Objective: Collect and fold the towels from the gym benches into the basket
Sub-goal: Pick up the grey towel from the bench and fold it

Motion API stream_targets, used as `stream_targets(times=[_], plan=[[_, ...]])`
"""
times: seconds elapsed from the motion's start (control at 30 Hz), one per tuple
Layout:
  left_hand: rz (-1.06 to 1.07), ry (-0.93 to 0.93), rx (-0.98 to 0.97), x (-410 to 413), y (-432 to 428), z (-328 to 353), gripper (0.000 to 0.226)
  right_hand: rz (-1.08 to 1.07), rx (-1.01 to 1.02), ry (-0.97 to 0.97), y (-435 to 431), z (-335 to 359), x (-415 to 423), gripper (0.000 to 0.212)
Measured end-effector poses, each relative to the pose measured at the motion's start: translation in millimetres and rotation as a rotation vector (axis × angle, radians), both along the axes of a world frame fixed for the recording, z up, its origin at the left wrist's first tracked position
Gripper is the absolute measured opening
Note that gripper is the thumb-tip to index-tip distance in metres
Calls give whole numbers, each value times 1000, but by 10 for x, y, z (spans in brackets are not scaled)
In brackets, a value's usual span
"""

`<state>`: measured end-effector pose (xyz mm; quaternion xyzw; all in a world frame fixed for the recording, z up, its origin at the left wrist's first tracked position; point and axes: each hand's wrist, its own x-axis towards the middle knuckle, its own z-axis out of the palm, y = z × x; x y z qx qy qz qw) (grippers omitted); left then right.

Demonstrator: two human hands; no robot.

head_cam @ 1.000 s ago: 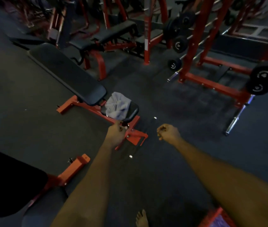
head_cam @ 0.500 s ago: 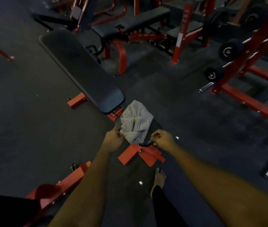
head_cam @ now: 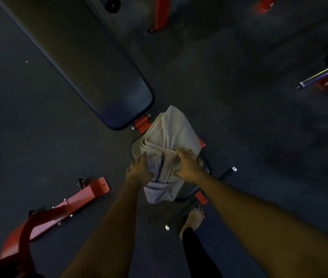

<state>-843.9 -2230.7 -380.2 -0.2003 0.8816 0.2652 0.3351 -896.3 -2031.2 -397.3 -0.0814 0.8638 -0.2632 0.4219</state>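
Note:
A crumpled light grey towel (head_cam: 169, 137) lies on the small seat pad of a black gym bench (head_cam: 90, 63) with a red frame, its lower end hanging over the pad's near edge. My left hand (head_cam: 139, 169) grips the towel's left side, fingers curled into the folds. My right hand (head_cam: 187, 163) lies flat on the towel's right side, fingers spread. The seat pad is almost wholly hidden under the towel. No basket is in view.
A second red bench frame (head_cam: 74, 199) lies at lower left. My bare foot (head_cam: 194, 219) stands on the dark rubber floor just below the bench foot. A chrome bar with a weight plate (head_cam: 319, 77) sits at right, and red rack feet (head_cam: 161, 15) stand at the top.
I have stepped closer and leaned over the bench. Both hands went from closed fists short of the seat to resting on the towel, the left one gripping it.

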Motion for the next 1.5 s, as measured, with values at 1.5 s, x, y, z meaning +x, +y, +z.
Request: stream_targets(times=[1.5], plan=[[-926,458,308,-282,61,2707,23,-764,-127,800,505,4355,1247,19]])
